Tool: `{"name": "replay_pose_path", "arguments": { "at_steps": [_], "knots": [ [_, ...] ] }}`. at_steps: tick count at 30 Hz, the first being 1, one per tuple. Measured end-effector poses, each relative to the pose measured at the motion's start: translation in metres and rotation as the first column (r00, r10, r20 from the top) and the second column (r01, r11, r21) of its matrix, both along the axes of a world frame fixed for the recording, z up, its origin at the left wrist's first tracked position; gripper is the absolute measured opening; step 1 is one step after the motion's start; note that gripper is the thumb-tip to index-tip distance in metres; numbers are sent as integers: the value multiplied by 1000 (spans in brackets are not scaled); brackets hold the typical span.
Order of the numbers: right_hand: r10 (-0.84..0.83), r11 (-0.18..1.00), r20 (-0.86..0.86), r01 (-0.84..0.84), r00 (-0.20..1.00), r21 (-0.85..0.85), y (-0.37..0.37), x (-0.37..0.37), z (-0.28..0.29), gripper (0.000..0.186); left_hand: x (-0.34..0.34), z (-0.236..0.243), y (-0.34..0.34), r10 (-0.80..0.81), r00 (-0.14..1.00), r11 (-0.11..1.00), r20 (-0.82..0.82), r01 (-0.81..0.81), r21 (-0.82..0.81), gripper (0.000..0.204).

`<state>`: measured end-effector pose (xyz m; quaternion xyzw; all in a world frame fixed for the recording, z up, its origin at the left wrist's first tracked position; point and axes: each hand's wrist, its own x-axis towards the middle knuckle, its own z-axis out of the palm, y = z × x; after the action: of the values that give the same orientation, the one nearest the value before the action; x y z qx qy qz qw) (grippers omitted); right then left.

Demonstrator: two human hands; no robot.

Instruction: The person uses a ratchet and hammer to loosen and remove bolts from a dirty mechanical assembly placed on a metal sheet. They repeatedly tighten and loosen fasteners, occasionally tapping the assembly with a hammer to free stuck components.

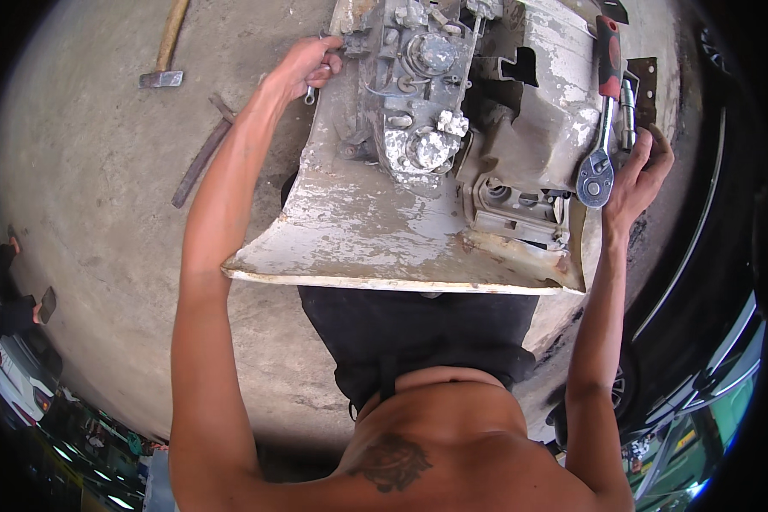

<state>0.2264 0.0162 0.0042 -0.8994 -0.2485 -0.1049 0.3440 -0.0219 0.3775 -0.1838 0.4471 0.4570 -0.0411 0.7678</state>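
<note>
Torso: bare chest (452, 427), lower centre of the frame, above dark trousers (427, 333).
Panel, acting as a shallow tray: pale curved sheet (358, 222) with flaking coat, centre; it bears the housing, the moulded cover and the ratchet. Probably stiff but bulky, its worn edge perhaps sharp; best taken by both side rims.
Right hand (636, 183): right of centre, fingers apart and loosely bent, beside the socket extension; nothing seen in its grasp, and contact cannot be told.
Ratchet: red-and-black handle, bright head (607, 107), lying on the panel's right part; likely heavy toward the head, surest held by the grip.
Socket extension: slim metal rod (628, 115), upper right; hard, smooth, apt to roll.
Cover: beige moulded part (546, 119), right of the housing; its open lower pocket shows a round fitting within.
Left hand (303, 70): upper centre-left, fingers curled around a wrench (310, 96), ring end showing below; rigid and light, well held at mid-shank.
Housing: grey, dust-crusted body (427, 102) with round caps, upper centre; small projections look brittle, so the main body suits lifting.
Floor: concrete (85, 128), carrying a wooden-handled hammer (170, 47), upper left.
</note>
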Motion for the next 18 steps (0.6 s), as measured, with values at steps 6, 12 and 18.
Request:
{"name": "replay_pose_path", "arguments": {
  "at_steps": [6,12,18],
  "knots": [
    [455,884,142,-465,879,44,94,-58,51,28,-3,7,-1,-32,999,999,11,32,35,18],
    [953,234,-14,-766,303,-599,266,-97,-73,16,-9,0,-7,12,989,998,147,-3,-56,23],
    [865,-38,-408,-774,291,-632,331,-116,-117,27,-11,-15,8,213,923,890,320,-48,-454,29]
  ]
}}
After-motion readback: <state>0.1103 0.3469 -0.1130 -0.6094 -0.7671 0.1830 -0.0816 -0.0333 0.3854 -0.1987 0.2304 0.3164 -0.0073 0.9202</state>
